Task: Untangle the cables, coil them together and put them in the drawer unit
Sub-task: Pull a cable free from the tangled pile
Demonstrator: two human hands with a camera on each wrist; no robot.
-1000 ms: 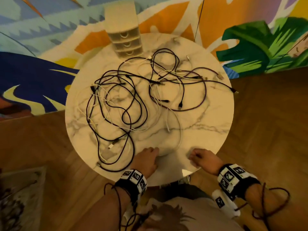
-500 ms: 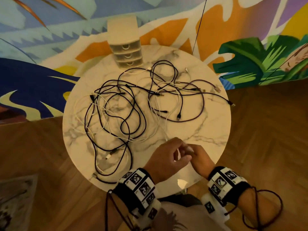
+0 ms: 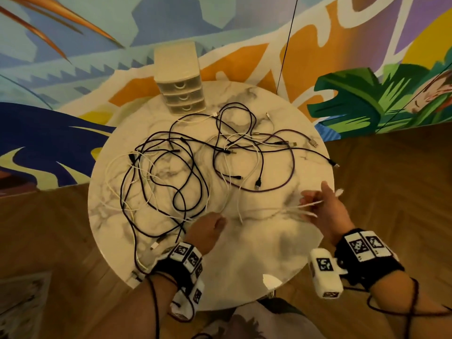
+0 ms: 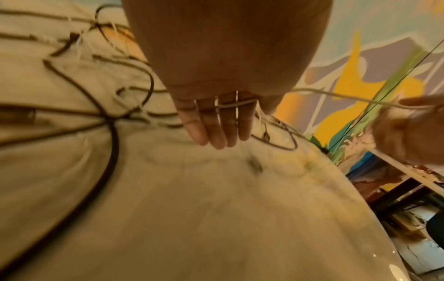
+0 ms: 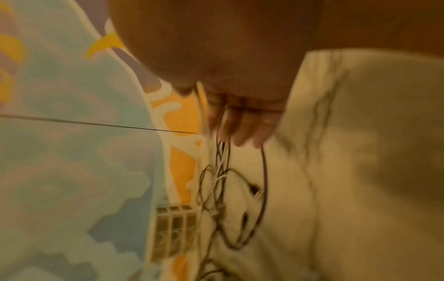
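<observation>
A tangle of black, white and purple cables (image 3: 171, 172) is spread over a round marble table (image 3: 256, 260). The cream drawer unit (image 3: 181, 86), all three drawers closed, stands at the table's far edge. My right hand (image 3: 325, 209) is lifted over the right side of the table and pinches a white cable (image 3: 310, 204) near its plug end. That cable stretches left to my left hand (image 3: 210, 231), low over the near part of the table. In the left wrist view the cable (image 4: 336, 95) crosses my straight, downward-pointing fingers (image 4: 216, 129).
A painted mural wall rises behind the table and wood flooring surrounds it. A thin black line (image 3: 286, 45) hangs down in front of the wall past the table's far right. A USB plug (image 3: 314, 143) lies near the right rim.
Half a second ago both hands met at the white cable near the front edge. My right hand has since swung up and right, drawing the cable out; my left hand has shifted left.
</observation>
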